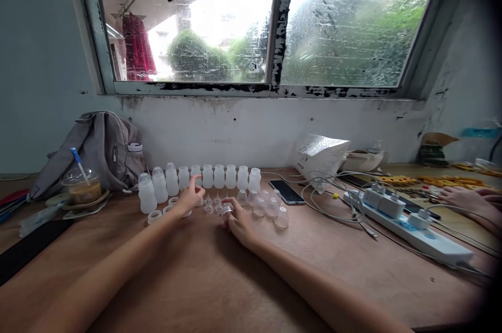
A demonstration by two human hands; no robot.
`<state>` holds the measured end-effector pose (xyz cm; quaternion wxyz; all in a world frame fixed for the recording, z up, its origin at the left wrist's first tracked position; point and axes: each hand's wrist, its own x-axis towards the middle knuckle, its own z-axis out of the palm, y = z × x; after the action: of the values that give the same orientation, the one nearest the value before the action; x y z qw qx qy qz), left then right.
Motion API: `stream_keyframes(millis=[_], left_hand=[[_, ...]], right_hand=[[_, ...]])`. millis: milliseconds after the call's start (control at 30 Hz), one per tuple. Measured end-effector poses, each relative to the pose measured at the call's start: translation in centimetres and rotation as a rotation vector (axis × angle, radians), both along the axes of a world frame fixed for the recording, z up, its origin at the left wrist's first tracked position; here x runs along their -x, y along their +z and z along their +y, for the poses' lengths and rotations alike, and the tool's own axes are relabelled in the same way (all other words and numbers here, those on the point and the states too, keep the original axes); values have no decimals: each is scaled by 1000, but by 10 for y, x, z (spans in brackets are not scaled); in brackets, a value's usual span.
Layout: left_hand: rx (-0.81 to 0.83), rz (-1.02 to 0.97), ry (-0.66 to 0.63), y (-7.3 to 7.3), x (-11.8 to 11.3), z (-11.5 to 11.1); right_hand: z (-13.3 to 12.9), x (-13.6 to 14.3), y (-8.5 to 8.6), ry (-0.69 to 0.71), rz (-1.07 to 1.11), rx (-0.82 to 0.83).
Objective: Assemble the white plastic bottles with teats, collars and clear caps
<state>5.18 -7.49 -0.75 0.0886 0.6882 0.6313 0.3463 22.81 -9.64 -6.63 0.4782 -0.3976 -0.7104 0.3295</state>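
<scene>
A row of translucent white baby bottles [219,176] stands along the back of the table. The leftmost bottle [146,194] stands nearer to me. My left hand [190,198] is over the table in front of the row, index finger stretched toward the bottles, apparently holding nothing. My right hand [240,222] pinches a translucent bottle collar ring [226,209]. Clear nipples [208,204] stand between my hands. White collar rings [155,216] lie left of my left hand, one partly hidden under it. Several clear dome caps [281,218] stand to the right of my right hand.
A phone [286,192] and tangled cables [333,207] lie to the right, beside a white power strip [411,231]. Another person's hand [466,201] rests at far right. A silvery bag [319,158] is behind. At left are a drink cup [83,186] and a grey backpack [102,150].
</scene>
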Motion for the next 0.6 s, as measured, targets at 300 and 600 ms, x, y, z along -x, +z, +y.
stream_keyframes(millis=[300, 600], left_hand=[[5, 216, 320, 17, 38, 67], [-348, 403, 257, 21, 28, 34]], right_hand=[[2, 0, -3, 18, 37, 106], [-14, -1, 19, 247, 315, 276]])
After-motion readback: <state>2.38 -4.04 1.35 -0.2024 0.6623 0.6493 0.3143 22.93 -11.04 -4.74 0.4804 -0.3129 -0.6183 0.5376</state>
